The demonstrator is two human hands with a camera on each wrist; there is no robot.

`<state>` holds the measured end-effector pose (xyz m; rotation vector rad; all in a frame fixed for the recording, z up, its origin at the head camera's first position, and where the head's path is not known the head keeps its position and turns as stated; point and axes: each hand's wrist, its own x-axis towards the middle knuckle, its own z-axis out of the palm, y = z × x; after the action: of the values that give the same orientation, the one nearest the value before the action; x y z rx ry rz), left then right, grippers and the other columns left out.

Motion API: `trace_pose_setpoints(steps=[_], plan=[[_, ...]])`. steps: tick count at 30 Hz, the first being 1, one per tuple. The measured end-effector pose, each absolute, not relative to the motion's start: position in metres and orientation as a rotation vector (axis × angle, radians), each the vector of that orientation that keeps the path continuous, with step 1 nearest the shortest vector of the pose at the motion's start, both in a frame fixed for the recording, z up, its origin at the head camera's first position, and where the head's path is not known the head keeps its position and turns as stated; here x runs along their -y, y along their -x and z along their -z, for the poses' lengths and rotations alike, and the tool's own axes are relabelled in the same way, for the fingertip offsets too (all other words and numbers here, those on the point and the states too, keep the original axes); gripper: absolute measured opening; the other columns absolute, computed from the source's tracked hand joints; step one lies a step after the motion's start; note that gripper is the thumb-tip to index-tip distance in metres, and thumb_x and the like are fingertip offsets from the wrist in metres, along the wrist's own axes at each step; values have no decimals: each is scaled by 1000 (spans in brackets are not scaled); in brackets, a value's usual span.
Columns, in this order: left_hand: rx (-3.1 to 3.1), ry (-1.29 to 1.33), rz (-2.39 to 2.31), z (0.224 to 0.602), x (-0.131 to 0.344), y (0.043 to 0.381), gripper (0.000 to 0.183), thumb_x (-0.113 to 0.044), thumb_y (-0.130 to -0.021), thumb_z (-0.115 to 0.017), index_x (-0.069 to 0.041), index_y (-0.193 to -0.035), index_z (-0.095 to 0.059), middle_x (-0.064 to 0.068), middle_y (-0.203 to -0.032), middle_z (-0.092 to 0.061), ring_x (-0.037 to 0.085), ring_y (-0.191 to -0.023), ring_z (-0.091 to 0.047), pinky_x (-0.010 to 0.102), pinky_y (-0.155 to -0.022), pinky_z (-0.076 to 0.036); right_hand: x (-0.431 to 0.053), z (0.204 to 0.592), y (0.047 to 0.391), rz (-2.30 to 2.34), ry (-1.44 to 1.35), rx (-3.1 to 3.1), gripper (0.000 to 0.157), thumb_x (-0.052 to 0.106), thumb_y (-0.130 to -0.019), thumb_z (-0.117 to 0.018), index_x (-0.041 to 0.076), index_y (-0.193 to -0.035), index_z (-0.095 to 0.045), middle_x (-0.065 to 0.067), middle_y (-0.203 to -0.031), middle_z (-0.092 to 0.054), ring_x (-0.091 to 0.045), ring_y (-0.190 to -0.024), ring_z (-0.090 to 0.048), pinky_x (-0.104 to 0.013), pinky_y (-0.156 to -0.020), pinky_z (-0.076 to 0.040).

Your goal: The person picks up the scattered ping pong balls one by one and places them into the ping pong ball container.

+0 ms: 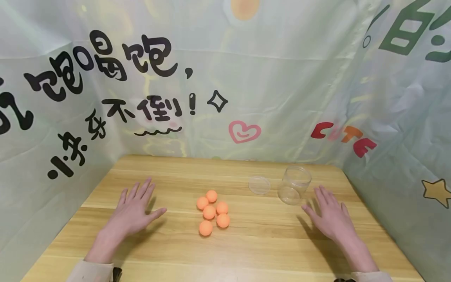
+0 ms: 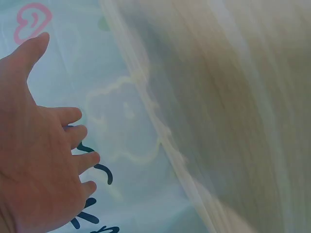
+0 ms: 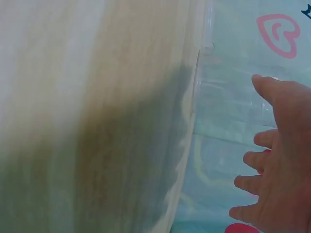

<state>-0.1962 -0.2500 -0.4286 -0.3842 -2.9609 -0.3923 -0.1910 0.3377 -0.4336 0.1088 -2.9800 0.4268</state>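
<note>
Several orange balls, like ping-pong balls (image 1: pixel 209 212), lie clustered mid-table in the head view. To their right is a clear round disc (image 1: pixel 259 185), flat on the wood. Beside that disc stands a clear cylindrical container (image 1: pixel 294 186), with nothing visible inside. My left hand (image 1: pixel 132 211) is over the table left of the balls, fingers spread and holding nothing; the left wrist view shows the same empty hand (image 2: pixel 41 145). With its fingers also extended, my right hand (image 1: pixel 331 217) is just right of the container, apart from it. The right wrist view shows this hand (image 3: pixel 286 155) empty too.
The wooden table (image 1: pixel 169 258) meets a printed cloth backdrop (image 1: pixel 282 86) at the back and along both sides. Dark lettering marks the cloth on the left, and a pink heart (image 1: pixel 244 132) is printed low on the back part.
</note>
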Motion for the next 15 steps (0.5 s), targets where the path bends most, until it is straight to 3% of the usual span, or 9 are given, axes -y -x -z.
trace_pose_setpoints(steps=[8,15], plan=[[2896,437,412,426,243,197,99,-70,-98,-54,-3,-164,-25,16,-173,-12,50,-154,-15,72,-122,-3,-334,428,192,-516,-121,2815,87,50,-106,-54,-8,-161,-19,-38,-161,-24,-63,-140,-29,-81,-108,-23],[2843,502,457,427,230,200,97,-68,-97,-57,-3,-163,-28,15,-172,-16,45,-153,-20,71,-122,-7,-331,422,199,-630,-120,2690,85,47,-105,-57,-1,-164,-18,-35,-162,-26,-61,-142,-30,-78,-110,-25]])
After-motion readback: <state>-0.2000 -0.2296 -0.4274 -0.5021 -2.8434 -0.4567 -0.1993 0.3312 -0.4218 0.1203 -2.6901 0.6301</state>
